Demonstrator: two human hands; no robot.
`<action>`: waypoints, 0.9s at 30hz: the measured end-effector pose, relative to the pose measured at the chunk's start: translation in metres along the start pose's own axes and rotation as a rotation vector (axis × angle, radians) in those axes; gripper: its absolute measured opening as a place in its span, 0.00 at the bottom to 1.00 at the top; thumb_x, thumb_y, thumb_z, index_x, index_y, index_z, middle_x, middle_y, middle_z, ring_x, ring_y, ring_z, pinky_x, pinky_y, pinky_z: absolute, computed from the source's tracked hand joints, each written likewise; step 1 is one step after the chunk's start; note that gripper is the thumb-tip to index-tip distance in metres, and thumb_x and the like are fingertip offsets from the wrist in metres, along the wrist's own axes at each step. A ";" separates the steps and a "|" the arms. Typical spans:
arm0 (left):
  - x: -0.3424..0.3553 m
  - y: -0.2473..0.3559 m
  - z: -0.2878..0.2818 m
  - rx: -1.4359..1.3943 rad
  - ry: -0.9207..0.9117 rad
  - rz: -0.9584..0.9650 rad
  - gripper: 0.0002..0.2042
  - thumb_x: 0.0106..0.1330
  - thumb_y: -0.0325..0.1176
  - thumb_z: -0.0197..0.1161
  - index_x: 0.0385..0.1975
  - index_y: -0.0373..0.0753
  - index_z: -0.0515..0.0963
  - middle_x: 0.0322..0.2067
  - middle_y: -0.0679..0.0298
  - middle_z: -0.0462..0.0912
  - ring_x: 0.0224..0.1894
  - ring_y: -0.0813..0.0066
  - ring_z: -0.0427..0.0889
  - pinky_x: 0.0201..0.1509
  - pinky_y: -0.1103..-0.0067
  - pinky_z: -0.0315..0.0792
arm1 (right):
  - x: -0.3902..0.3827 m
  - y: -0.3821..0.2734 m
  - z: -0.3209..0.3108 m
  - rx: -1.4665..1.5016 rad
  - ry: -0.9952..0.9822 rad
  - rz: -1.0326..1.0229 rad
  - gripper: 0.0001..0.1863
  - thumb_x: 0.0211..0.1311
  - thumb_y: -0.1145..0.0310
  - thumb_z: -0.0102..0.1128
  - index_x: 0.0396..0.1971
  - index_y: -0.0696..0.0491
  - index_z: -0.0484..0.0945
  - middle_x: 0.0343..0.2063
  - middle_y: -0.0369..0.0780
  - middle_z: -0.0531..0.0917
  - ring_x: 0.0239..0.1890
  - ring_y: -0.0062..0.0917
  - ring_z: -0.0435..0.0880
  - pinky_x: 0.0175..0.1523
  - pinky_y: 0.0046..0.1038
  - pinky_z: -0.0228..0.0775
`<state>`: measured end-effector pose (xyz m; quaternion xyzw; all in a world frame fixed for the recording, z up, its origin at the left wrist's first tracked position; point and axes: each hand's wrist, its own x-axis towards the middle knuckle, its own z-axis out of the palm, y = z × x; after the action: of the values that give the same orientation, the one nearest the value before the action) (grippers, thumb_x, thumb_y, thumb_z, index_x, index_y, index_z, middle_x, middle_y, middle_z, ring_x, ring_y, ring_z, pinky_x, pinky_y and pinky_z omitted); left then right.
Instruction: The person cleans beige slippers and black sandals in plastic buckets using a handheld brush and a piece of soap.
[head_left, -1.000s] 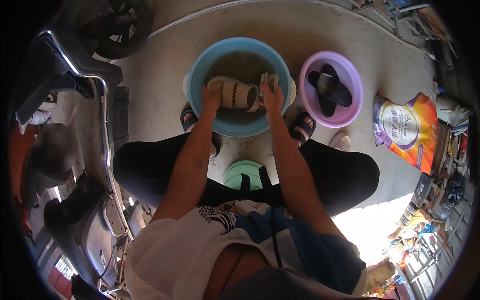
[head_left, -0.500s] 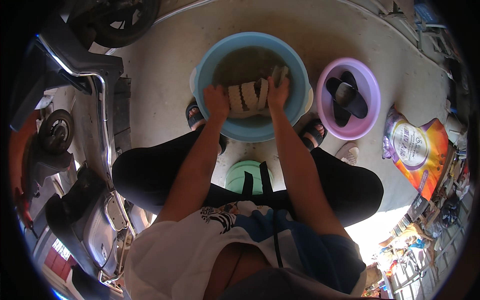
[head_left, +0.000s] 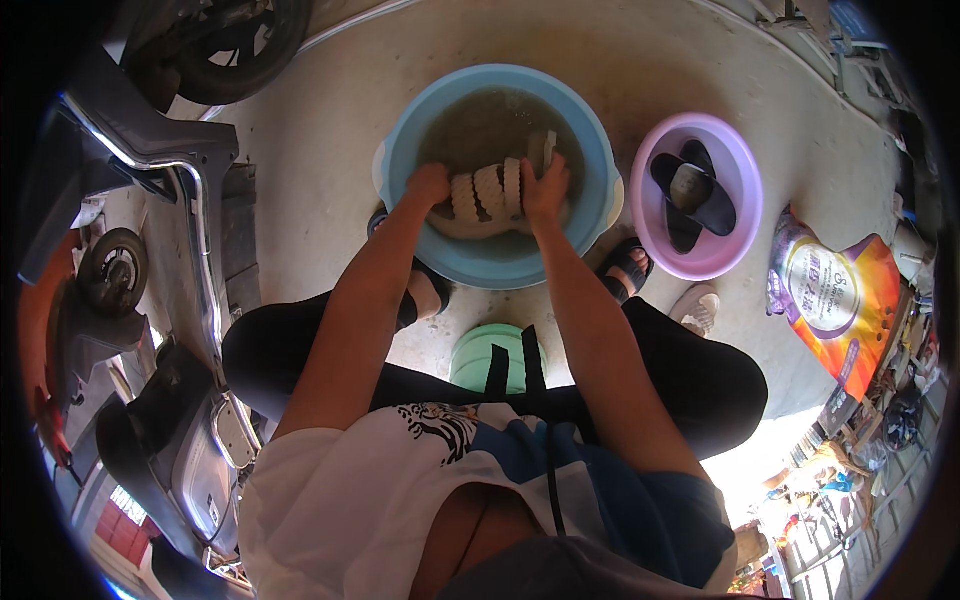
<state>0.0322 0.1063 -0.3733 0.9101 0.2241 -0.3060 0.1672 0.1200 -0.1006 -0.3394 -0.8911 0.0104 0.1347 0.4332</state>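
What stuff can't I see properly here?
In the head view:
- Underside of the beige, strappy sandal: turned down in murky brown water.
- Small, pale object: partly hidden by the right hand, too small to name.
- Lower black slipper: partly covered by the upper black slipper.
- Black wheel: cut by top edge.

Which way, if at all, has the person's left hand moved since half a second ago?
Yes: judged against the blue basin, the left hand has shifted slightly forward, toward the basin's far rim.
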 end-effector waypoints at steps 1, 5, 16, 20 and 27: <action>0.000 -0.001 0.002 -0.298 -0.073 -0.101 0.11 0.60 0.34 0.56 0.37 0.39 0.81 0.42 0.51 0.81 0.44 0.51 0.81 0.45 0.61 0.75 | 0.001 0.003 0.001 0.050 0.001 -0.004 0.32 0.57 0.55 0.64 0.56 0.55 0.63 0.50 0.53 0.70 0.53 0.49 0.71 0.56 0.43 0.64; -0.014 0.001 -0.015 -1.489 -0.359 -0.501 0.18 0.65 0.41 0.55 0.49 0.38 0.75 0.50 0.53 0.78 0.50 0.56 0.79 0.54 0.62 0.72 | -0.003 -0.005 -0.009 0.299 -0.072 0.043 0.32 0.56 0.56 0.67 0.56 0.56 0.66 0.48 0.50 0.74 0.50 0.39 0.75 0.55 0.35 0.66; -0.112 0.076 -0.059 -2.228 -0.723 -0.147 0.26 0.68 0.48 0.52 0.58 0.35 0.67 0.55 0.55 0.74 0.56 0.58 0.74 0.63 0.62 0.66 | -0.036 -0.042 -0.044 0.803 -0.276 0.146 0.28 0.56 0.61 0.66 0.54 0.56 0.70 0.46 0.41 0.78 0.48 0.24 0.76 0.53 0.25 0.67; -0.147 0.107 -0.081 -2.287 -0.633 -0.129 0.25 0.68 0.47 0.51 0.57 0.34 0.68 0.55 0.55 0.74 0.56 0.58 0.74 0.63 0.62 0.65 | -0.036 -0.059 -0.074 1.018 -0.324 0.155 0.24 0.57 0.64 0.64 0.53 0.55 0.72 0.44 0.38 0.78 0.45 0.21 0.76 0.51 0.25 0.67; -0.179 0.132 -0.098 -2.341 -0.553 0.068 0.24 0.72 0.47 0.43 0.58 0.35 0.68 0.56 0.55 0.73 0.58 0.58 0.72 0.66 0.64 0.62 | -0.052 -0.103 -0.135 0.506 0.179 -0.211 0.28 0.51 0.60 0.67 0.50 0.57 0.73 0.42 0.45 0.79 0.46 0.34 0.78 0.54 0.32 0.67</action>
<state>0.0192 -0.0162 -0.1640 0.1156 0.2986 -0.0974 0.9423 0.1151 -0.1457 -0.1681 -0.7592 -0.0111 0.0029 0.6508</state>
